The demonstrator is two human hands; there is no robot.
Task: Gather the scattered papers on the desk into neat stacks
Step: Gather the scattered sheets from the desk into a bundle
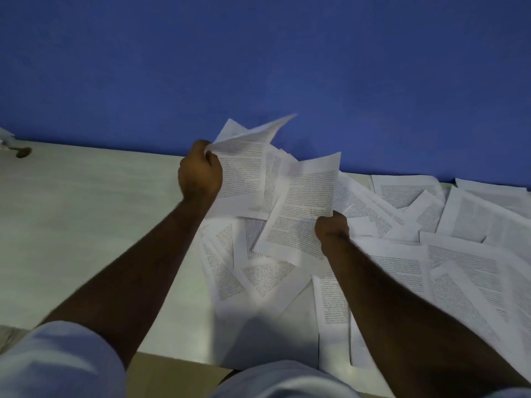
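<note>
**Two fistfuls of paper, and most of the pile still loose**

The left hand [200,173] has its fingers curled tight around the near edge of a small sheaf of printed sheets [244,168], lifted off the worktop so that the far corners flap up toward twelve o'clock against the blue wall [258,53]. The right hand [332,228], at about four o'clock from the left one, pinches the lower corner of a single printed page [301,214], also raised and tilted, its top edge leaning toward the sheaf and partly overlapping it.

Outward from the hands, the scattered papers [431,239] spread from beneath both wrists across to three o'clock and down to the near edge at five o'clock, lying at all angles and overlapping each other. The pale worktop [86,225] shows bare from nine o'clock to the left forearm.

As for progress, I would judge this early work: no squared-off stack is visible anywhere, and what the hands hold is still a ragged bunch (edges plainly not aligned). Nearly everything is left to collect, square up and set down.

Counting: two hands, both gripping paper; the left hand's sheaf looks like a few sheets, though I cannot tell exactly how many; one page in the right; well over a dozen loose sheets on the worktop, too overlapped for a firm count. One small dark object [23,152] sits at the far ten o'clock corner, too blurred to identify.
</note>
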